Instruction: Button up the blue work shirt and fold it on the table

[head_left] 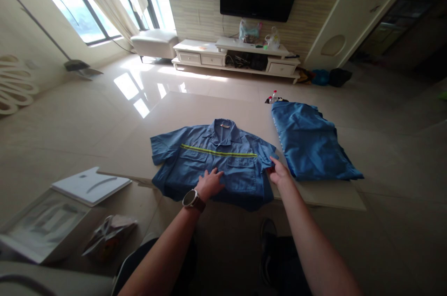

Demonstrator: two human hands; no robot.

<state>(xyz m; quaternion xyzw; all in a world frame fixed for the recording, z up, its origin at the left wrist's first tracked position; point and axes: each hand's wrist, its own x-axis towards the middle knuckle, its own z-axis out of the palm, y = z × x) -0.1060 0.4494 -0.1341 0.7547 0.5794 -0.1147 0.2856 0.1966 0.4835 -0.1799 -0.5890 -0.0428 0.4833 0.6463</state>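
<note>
A blue short-sleeved work shirt (216, 165) lies front up across a low table (167, 110), its collar pointing away from me and its hem hanging over the near edge. A yellow-green stripe runs across the chest above two flap pockets. My left hand (210, 183), with a watch on the wrist, rests on the shirt front with fingers spread. At the right-hand sleeve, my right hand (277, 171) pinches the cuff between thumb and fingers. Just right of that hand lies a folded blue cloth (309, 142), shiny and layered.
Bottles with red caps (274, 96) show behind the folded cloth. On the floor at left are an open white box (52, 221) and a plastic bag (111, 235). A TV cabinet (209, 56) and a padded stool (154, 44) stand along the far wall.
</note>
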